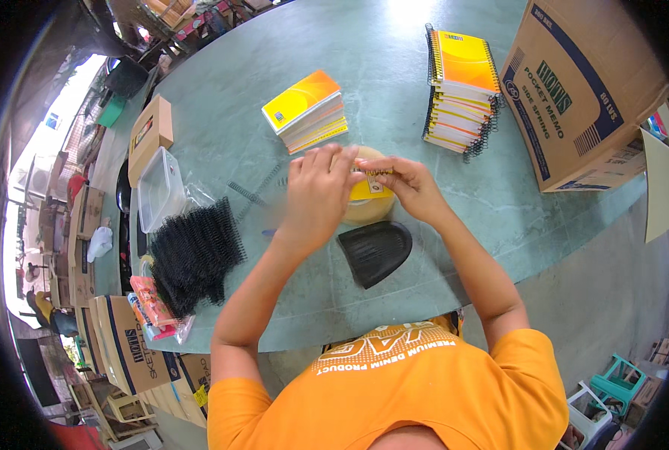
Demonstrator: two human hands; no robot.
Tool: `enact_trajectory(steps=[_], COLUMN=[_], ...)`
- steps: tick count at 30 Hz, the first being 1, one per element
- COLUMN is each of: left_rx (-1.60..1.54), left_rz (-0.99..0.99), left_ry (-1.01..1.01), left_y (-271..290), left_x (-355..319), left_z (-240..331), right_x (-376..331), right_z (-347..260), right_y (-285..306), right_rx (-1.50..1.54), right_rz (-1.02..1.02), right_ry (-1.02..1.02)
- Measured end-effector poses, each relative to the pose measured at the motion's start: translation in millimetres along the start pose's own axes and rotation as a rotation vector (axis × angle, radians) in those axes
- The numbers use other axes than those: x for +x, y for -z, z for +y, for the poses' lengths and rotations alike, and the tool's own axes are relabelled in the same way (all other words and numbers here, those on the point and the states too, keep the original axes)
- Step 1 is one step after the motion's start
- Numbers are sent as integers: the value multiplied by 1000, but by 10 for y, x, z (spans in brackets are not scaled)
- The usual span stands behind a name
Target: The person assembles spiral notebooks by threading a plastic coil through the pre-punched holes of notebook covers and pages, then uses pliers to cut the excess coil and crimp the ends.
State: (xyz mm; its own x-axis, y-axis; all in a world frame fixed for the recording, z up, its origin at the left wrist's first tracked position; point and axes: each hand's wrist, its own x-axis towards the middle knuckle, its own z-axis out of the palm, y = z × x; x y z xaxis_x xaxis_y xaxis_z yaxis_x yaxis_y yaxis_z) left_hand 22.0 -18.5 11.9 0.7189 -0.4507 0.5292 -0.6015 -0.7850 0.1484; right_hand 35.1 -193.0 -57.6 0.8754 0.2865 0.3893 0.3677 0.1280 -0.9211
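Note:
A small yellow notebook [372,186] is between my hands, over a round tan tape-roll-like object [360,213] on the table. My right hand [413,187] pinches its top right edge, where a dark coil shows along the holes. My left hand [315,195] is at the notebook's left end, slightly blurred, its fingers bent together; what they grip is hidden. Nearer me lies a black ridged half-oval piece [375,253]. Left of my left forearm is a heap of black spiral coils [196,255], with a few loose coils [246,193] beside it.
Beyond my hands stands a stack of unbound notebooks [302,105]. Farther right is a stack of spiral-bound notebooks [462,90], beside a large carton [574,105]. At left are a clear plastic box [160,191], a small cardboard box [151,139] and a pink packet [151,300].

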Motion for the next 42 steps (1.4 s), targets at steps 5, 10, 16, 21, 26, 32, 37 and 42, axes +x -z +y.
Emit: enact_trajectory(steps=[5,10,16,21,26,32,37,42], left_rx=[-60,-217,-369,-395,-299,-384,-453,-210], left_rz=[-148,-128,-78,-74,-31,11,-48,327], left_ry=[83,-11,-84,-69,-113,-71,20,-12], left_y=[32,-96,-248,-280,-249,-233,-116,251], left_x=[68,96,101,114,107,66,60,164], left_z=[36,59,119,139,155,112,84,151], right_x=[-87,-112,-123,-140,-99,-67,-123,451], right_z=[21,4,-33,-28,-84,-126,27,-938], right_y=[-3,42,32,25,7,-35,-72,353], right_rx=[-112,-356,-429,-504,-518,-469,-155,-619], right_rz=[114,103,128,129,76,32,43,342], right_ry=[-138,-139,-126,-134,-16,-24,-150,569])
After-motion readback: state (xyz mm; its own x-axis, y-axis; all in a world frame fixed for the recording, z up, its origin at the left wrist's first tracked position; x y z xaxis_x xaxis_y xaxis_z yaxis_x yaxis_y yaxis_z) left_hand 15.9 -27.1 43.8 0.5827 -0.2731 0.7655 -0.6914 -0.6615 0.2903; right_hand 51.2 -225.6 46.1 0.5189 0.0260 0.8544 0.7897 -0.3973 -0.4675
